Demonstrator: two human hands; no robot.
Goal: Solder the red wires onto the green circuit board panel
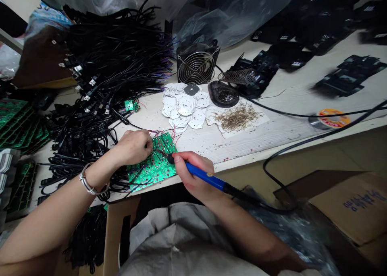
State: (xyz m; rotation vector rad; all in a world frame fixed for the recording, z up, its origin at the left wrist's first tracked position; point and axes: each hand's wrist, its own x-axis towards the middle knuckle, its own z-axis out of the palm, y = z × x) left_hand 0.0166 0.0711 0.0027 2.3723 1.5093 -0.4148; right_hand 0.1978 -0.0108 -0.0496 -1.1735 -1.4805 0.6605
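My right hand point(195, 169) grips a blue soldering iron point(205, 175), its tip pointing left onto a green circuit board panel point(161, 167). Over the panel's upper left my left hand point(136, 147) is closed, fingers curled together. What it pinches is hidden by the fingers; a black cable runs close by. Thin red and black wires stand up from the panel, which lies at the table's front edge. A small separate green board point(131, 105) with a red wire rests farther back.
Black USB cables point(121, 54) are heaped at left. Behind the hands lie white round-cornered boards point(186, 104), a fan point(198, 62), an iron stand point(242, 76) and paper with brown residue point(238, 119). A solder spool point(331, 119) sits right. The iron's cord loops past the table edge.
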